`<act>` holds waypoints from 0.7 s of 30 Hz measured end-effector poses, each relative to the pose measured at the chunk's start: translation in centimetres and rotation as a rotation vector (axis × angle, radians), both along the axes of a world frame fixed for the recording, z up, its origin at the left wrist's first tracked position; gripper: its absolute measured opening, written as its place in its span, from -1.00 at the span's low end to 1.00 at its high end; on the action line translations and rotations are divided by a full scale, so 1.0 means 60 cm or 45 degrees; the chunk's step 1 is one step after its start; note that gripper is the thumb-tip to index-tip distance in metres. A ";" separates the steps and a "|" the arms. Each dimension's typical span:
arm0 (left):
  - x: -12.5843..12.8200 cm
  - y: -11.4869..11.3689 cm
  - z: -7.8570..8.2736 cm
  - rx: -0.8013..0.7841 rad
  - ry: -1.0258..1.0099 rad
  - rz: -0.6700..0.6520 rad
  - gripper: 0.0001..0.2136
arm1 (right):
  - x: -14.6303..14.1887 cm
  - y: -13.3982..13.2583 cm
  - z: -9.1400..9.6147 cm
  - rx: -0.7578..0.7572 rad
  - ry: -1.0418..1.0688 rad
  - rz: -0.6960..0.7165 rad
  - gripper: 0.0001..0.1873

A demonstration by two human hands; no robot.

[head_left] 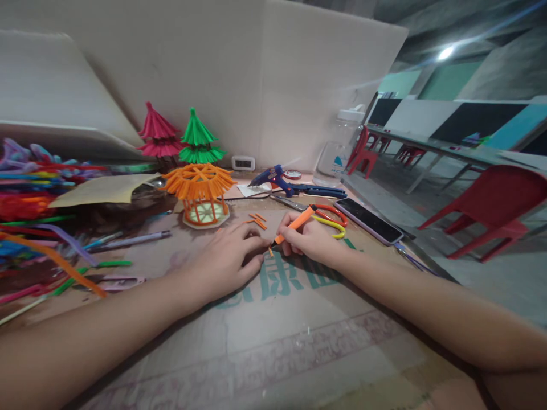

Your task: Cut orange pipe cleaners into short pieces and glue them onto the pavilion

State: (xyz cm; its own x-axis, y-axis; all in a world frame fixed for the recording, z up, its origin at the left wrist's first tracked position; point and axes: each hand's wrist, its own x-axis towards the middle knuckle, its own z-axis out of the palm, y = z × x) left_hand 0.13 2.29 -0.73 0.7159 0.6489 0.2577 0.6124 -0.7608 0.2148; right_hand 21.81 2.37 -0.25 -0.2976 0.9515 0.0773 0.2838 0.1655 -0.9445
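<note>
My right hand is closed in a writing grip on an orange marker. The marker's dark tip points down at a small orange stick on the cardboard. From the other side, the thumb and forefinger of my left hand close on that stick and steady it. Just beyond the fingertips lie several more short orange sticks. Behind my left hand stands a small orange pavilion, with a fringed roof, thin posts and a pale base. Red-and-yellow-handled scissors lie past my right hand.
A blue glue gun, blue-handled pliers, a phone and a clear bottle stand or lie beyond. Red and green fringed roofs rise at the back. Colourful pipe cleaners crowd the left.
</note>
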 end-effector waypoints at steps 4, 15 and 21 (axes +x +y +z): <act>0.001 -0.007 0.003 0.105 -0.019 0.014 -0.71 | 0.000 0.000 0.002 -0.008 -0.006 -0.001 -0.89; 0.000 -0.026 0.005 0.278 0.017 -0.189 -0.71 | 0.001 0.003 -0.001 -0.025 0.020 0.021 -0.87; 0.000 -0.024 0.004 0.251 -0.003 -0.181 -0.70 | 0.000 0.002 -0.001 -0.005 -0.004 0.018 -0.87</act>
